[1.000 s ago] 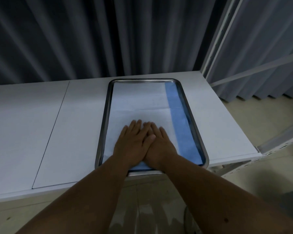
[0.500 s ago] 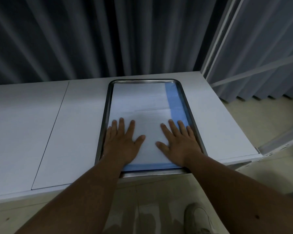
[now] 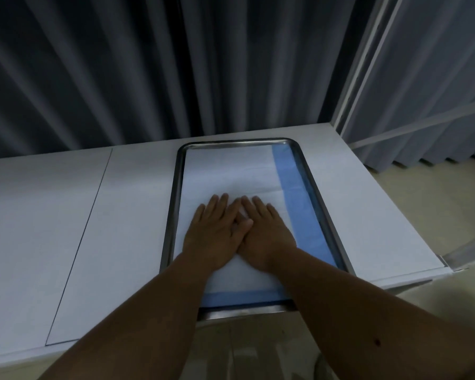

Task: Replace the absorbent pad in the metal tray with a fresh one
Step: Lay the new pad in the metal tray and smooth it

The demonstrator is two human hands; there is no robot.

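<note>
I see both hands, left hand [image 3: 214, 237] & right hand [image 3: 266, 237], fingers straight & flat, touching mid-pad [image 3: 231, 171], prob pressing it flush w/ tray [image 3: 176, 187] floor.

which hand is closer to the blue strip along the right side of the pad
Right. The right hand lies flat on the white pad, close beside the blue strip. The left hand lies flat on its far side, toward the tray's left rim.

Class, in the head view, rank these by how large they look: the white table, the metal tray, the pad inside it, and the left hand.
1. white table
2. metal tray
3. pad, slightly smaller than the tray it lines
4. left hand, about the same as the right hand
</note>
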